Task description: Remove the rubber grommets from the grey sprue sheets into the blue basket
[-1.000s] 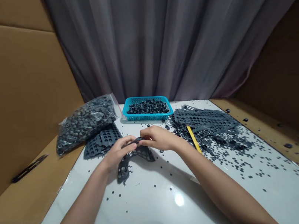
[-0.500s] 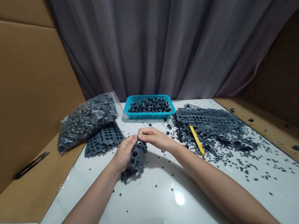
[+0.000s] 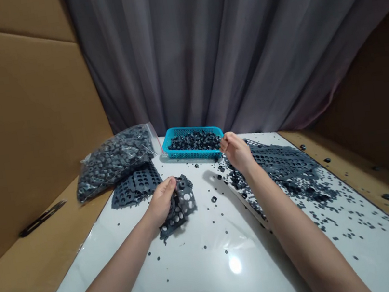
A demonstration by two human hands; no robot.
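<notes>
My left hand (image 3: pixel 161 202) pinches a dark grey rubber sheet (image 3: pixel 187 200) full of round holes; the sheet hangs bent above the white table. Up at the right end of the blue basket (image 3: pixel 196 154), my right hand (image 3: pixel 236 152) is raised with its fingers curled together. What those fingers hold, if anything, is hidden. Small black rubber pieces (image 3: pixel 194 141) fill the basket. Between the hands, one loose black piece (image 3: pixel 214 199) lies on the table.
A clear zip bag (image 3: pixel 116 160) of grey pieces rests on more perforated sheets (image 3: pixel 138 183) at the left. Another stack of sheets (image 3: pixel 284 159) and scattered black discs (image 3: pixel 337 217) cover the right. Cardboard walls (image 3: pixel 25 117) and a grey curtain (image 3: pixel 181 55) enclose the table.
My right hand has left the sheet and moved right and away, to the basket's right end. My left hand keeps the sheet, now turned. The yellow tool is now hidden behind my right arm.
</notes>
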